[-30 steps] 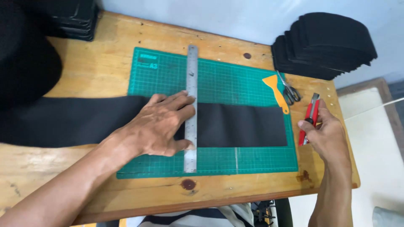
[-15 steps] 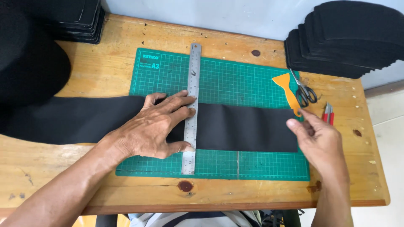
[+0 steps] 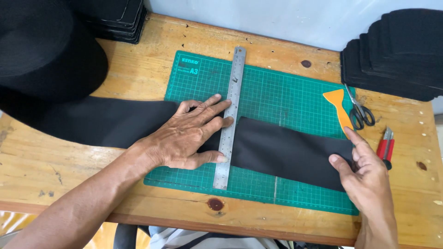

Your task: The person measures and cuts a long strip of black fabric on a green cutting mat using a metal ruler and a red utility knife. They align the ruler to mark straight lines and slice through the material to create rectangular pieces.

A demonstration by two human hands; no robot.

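A long black cloth strip (image 3: 286,152) lies flat across the green cutting mat (image 3: 277,92) in the middle of the wooden counter (image 3: 138,60). A metal ruler (image 3: 229,115) lies across the strip, running from near to far. The left hand (image 3: 184,138) presses flat on the strip, its fingers spread wide and touching the ruler's left edge. The right hand (image 3: 364,170) holds the right end of the strip, with thumb and fingers pinching its edge. Just to the right lie an orange scraper (image 3: 339,108), scissors (image 3: 360,110) and a red cutter (image 3: 384,147). Stacks of black pieces (image 3: 397,50) sit at the far right.
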